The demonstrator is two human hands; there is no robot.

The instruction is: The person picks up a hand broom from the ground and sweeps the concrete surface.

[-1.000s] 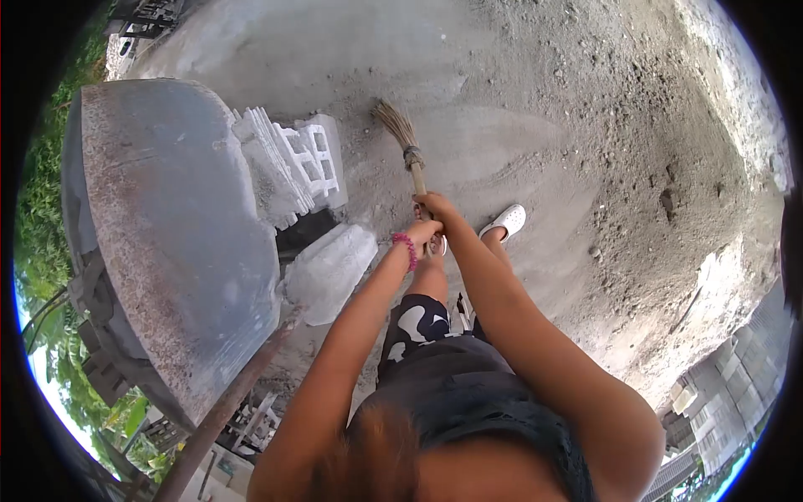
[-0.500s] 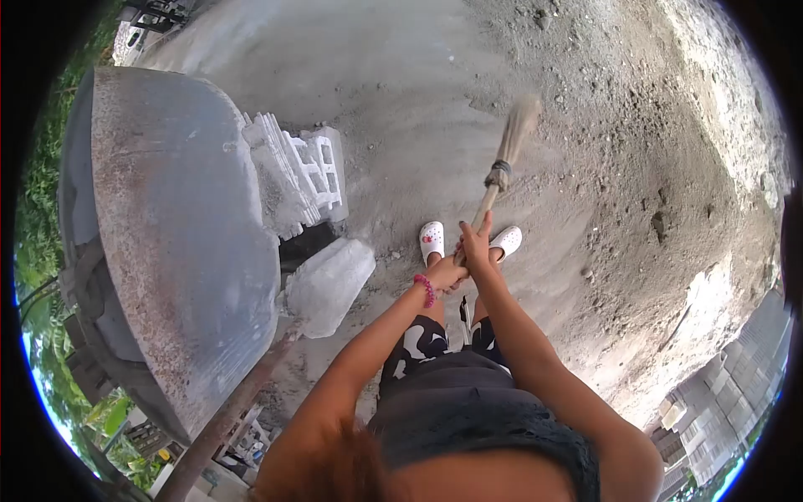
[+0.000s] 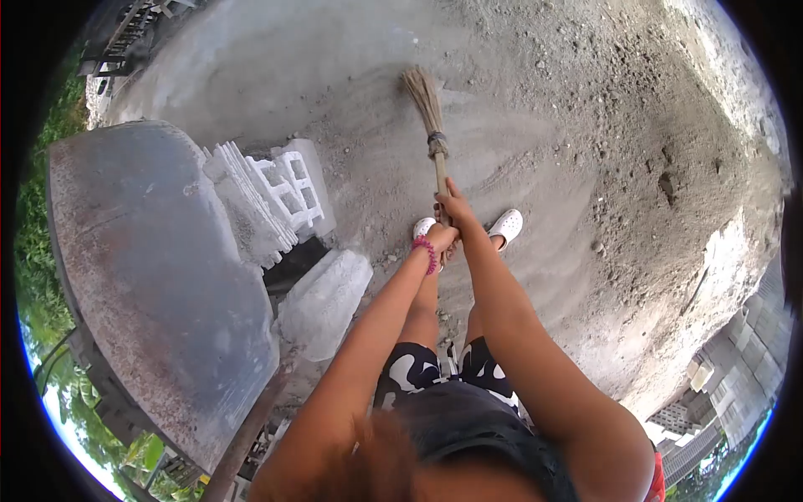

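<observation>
A straw broom (image 3: 426,102) points away from me, its bristles on the dusty ground (image 3: 376,125). My left hand (image 3: 441,238), with a pink coiled band at the wrist, is wrapped round the lower end of the handle. Higher on the handle, my right hand (image 3: 454,207) grips it just below the dark binding. The two hands are close together. White clogs (image 3: 506,226) on my feet show beside and beneath the hands.
A large rusty metal wheelbarrow tray (image 3: 159,276) fills the left side. Between it and my feet lie a white hollow block (image 3: 293,191) and a pale slab (image 3: 324,305). Loose gravel and a rocky bank (image 3: 711,151) are on the right, with stacked blocks (image 3: 740,368) beyond.
The broom head has swung from right to left, and both hands have moved slightly left and farther forward with it. The view has shifted a little.
</observation>
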